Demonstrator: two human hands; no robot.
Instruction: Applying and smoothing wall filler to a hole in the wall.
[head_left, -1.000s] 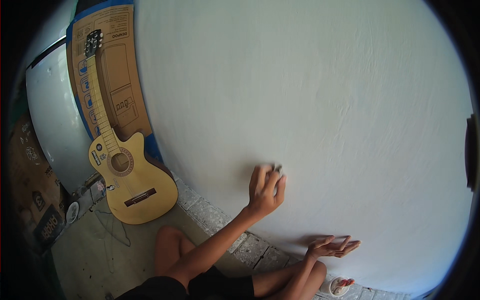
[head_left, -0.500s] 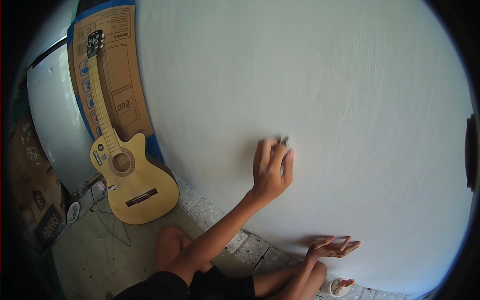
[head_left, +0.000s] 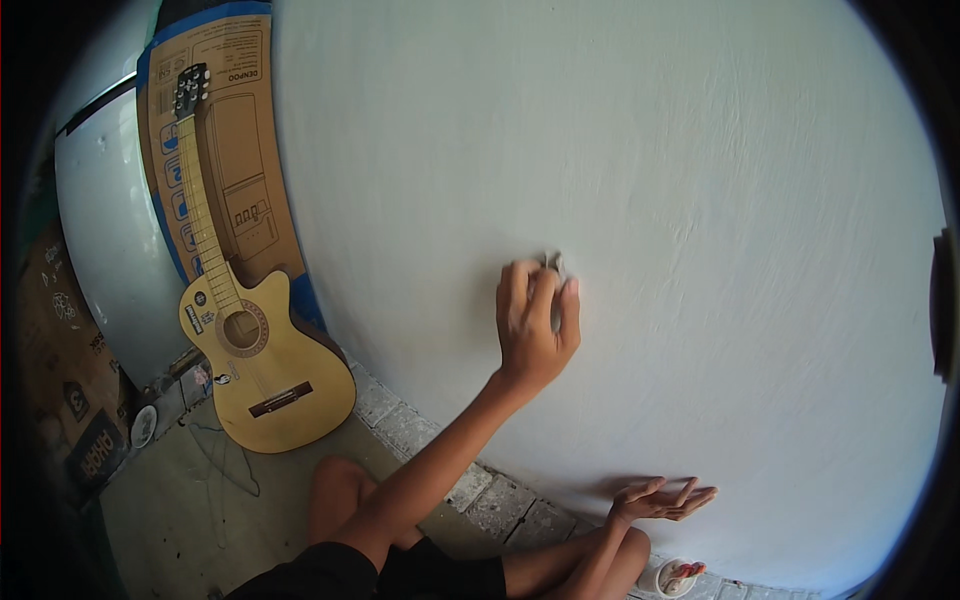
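Observation:
My left hand point(head_left: 538, 325) is raised against the pale wall point(head_left: 720, 280). Its fingers are closed round a small grey crumpled piece point(head_left: 553, 262), pressed to the wall surface. Only the top of that piece shows between the fingertips, so I cannot tell whether it is cloth or paper. Lower down on the right, my right hand point(head_left: 660, 498) holds nothing, its fingers stretched out and apart close to the wall's foot. Just below it stands a white cup point(head_left: 664, 580) with a red-orange thing in it.
A yellow guitar point(head_left: 290, 370) leans on a flattened cardboard box point(head_left: 240, 160) to the left. Beside it are a white panel point(head_left: 105, 220) and another brown box point(head_left: 75, 330). A thin wire point(head_left: 235, 460) lies on the floor; grey paving blocks point(head_left: 500, 505) run along the wall's base.
My left hand has slid a little up and to the left along the wall, still gripping the grey piece. The right hand keeps its spread pose, almost unmoved.

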